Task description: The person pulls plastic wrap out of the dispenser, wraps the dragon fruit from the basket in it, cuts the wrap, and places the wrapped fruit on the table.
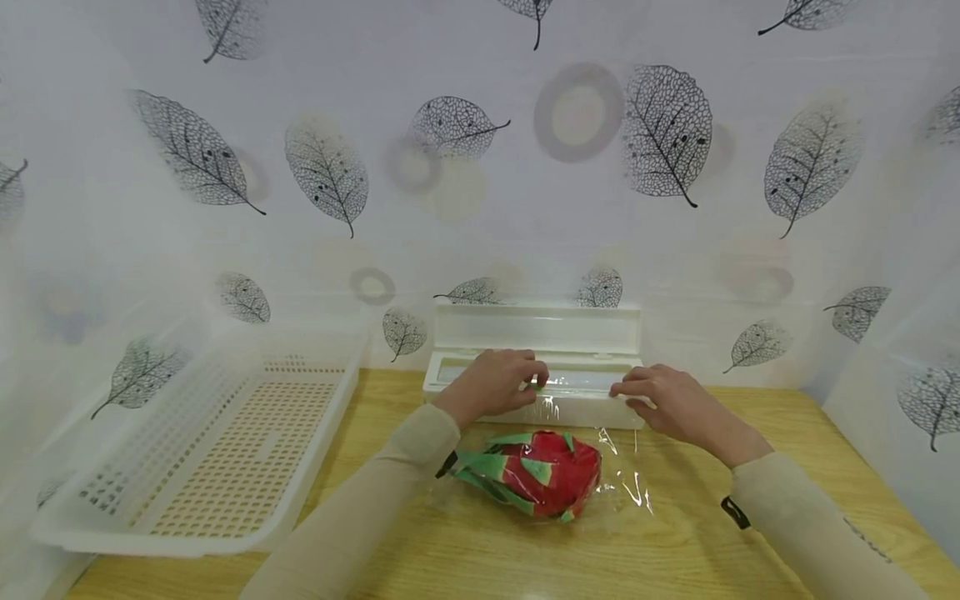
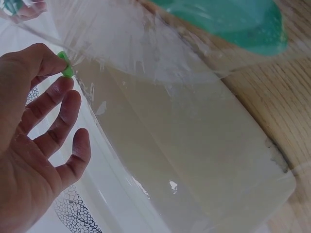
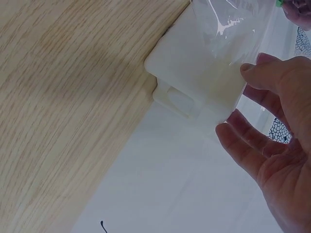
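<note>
A white cling film dispenser (image 1: 592, 414) stands against the back, its long lid (image 1: 536, 327) raised. My left hand (image 1: 498, 383) pinches a small green slide cutter (image 2: 65, 65) between thumb and index finger at the front rim; the other fingers are loosely bent. At the dispenser's right end, my right hand (image 1: 678, 408) grips the front edge, thumb on the film side and fingers behind. Clear cling film (image 2: 136, 58) runs down over the dispenser's front. In front of it, a red dragon fruit (image 1: 551, 475) with green scales lies with shiny film around it.
A white perforated plastic basket (image 1: 281, 533) sits on the left of the wood-grain table (image 1: 750, 542). Behind the table hangs a pale leaf-patterned sheet (image 1: 570, 217), which also rises along both sides.
</note>
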A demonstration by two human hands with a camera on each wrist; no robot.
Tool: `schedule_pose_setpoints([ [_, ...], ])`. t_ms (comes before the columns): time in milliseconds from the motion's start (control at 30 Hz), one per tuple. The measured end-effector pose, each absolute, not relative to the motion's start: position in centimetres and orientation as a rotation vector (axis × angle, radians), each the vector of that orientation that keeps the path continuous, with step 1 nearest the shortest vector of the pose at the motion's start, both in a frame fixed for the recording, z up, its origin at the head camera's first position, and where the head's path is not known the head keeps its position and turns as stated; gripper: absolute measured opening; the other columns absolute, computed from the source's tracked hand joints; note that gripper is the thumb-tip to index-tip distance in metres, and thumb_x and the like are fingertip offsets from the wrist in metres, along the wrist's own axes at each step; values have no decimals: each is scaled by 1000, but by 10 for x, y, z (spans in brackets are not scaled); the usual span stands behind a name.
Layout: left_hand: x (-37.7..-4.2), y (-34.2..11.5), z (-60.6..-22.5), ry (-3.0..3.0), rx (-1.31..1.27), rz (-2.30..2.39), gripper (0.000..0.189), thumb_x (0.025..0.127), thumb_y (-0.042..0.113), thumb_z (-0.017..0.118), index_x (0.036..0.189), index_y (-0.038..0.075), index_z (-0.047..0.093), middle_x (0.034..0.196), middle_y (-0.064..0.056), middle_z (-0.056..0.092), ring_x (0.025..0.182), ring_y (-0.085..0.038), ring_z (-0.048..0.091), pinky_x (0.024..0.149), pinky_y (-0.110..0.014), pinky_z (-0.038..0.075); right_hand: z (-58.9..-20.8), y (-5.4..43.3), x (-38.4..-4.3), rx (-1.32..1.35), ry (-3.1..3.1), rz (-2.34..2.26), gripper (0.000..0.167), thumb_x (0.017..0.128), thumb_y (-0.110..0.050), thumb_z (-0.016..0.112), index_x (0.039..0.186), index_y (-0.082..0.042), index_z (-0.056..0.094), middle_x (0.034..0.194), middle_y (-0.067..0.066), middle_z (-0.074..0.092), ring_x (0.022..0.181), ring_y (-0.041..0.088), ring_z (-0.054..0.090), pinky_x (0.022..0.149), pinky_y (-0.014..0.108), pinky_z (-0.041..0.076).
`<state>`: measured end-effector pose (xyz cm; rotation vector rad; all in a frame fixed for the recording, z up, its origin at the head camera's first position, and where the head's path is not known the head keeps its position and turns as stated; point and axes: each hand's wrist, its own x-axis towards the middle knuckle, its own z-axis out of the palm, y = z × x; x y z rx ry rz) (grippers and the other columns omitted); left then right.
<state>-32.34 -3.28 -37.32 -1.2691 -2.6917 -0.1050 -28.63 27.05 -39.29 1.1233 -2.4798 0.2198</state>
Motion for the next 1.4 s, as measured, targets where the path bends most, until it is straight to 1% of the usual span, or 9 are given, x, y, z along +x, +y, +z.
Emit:
schedule_pose_setpoints([
  [300,-325,-34,-375,-2677,-1273,-108,11,97,25,67,106,23,71,95,6,68,79,-7,61,69,-21,50,-392,270,-286,1113,-2499,223,27,83,1,78,107,-11,78,98,2,75,86,23,71,81,50,59],
  [967,-323,-36,-374,-2721,-1253,-154,11,97,25,67,107,23,71,97,6,69,80,-7,61,73,-22,52,-392,270,-285,1113,-2492,220,28,82,1,79,106,-12,79,98,2,75,85,23,71,76,46,60],
  [1233,-324,-39,-376,-2705,-1248,-193,10,96,23,68,105,22,72,94,5,68,78,-8,59,72,-23,51,-392,271,-285,1106,-2502,212,28,82,0,79,106,-13,78,98,1,75,85,22,71,77,46,60],
  [1400,-324,-40,-377,-2694,-1253,-214,9,96,23,68,105,22,72,96,5,69,77,-8,59,71,-23,51,-392,271,-285,1098,-2509,213,28,82,0,79,106,-14,78,98,1,75,85,22,71,78,47,60],
])
